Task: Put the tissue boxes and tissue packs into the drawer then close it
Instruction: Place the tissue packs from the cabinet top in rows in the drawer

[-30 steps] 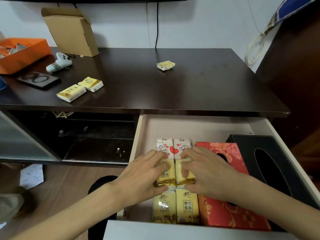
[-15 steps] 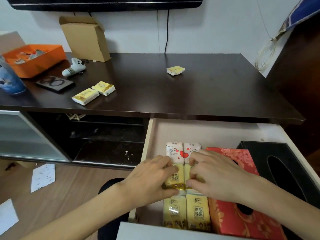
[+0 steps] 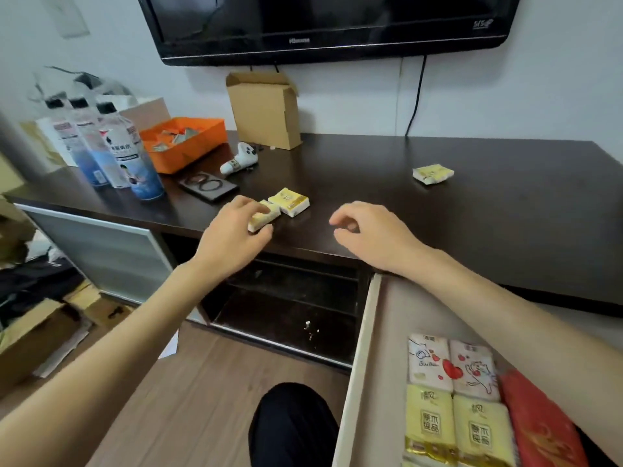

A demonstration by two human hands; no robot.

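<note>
Two yellow tissue packs lie side by side near the front edge of the dark desk [image 3: 505, 230]. My left hand [image 3: 232, 237] grips the nearer pack [image 3: 264, 217], thumb under its front end and fingers over its top. The second pack [image 3: 290, 201] sits just right of it, untouched. My right hand [image 3: 371, 234] hovers over the desk with loosely curled fingers, holding nothing. A third yellow pack [image 3: 432, 173] lies alone farther back right. The open drawer [image 3: 362, 365] at lower right holds several tissue packs [image 3: 451, 399] in rows and a red tissue box [image 3: 539, 429].
On the desk's left stand water bottles [image 3: 135, 163], an orange tray [image 3: 185, 143], a phone [image 3: 209, 188], a white controller [image 3: 241, 158] and an open cardboard box [image 3: 266, 111]. A television [image 3: 320, 25] hangs above. Open shelves [image 3: 290, 298] are left of the drawer.
Both hands left the packs in the drawer and rose to the desk top. My left hand took hold of a yellow pack there. The view swung up and left.
</note>
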